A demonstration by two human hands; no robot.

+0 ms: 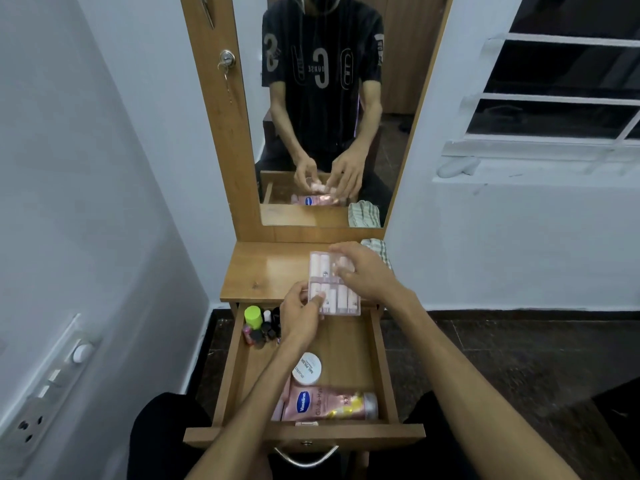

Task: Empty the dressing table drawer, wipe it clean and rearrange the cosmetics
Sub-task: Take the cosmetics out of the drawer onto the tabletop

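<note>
The clear case of pale pink tubes (333,283) is gripped by both hands, left hand (300,315) pinching its near corner, right hand (363,271) closed over its top, above the drawer's (380,351) far end. Below the left wrist lie 1 white jar (307,367) and 1 pink lotion bottle (329,405), small bottles (260,325) left of it, so I judge rearranging well underway; the striped cloth (375,247) sits beyond the right hand.

a lock (227,59) with a hanging key sits on the mirror's wooden frame. a switchboard (52,382) is mounted on the left wall, a barred window (561,88) on the right.
</note>
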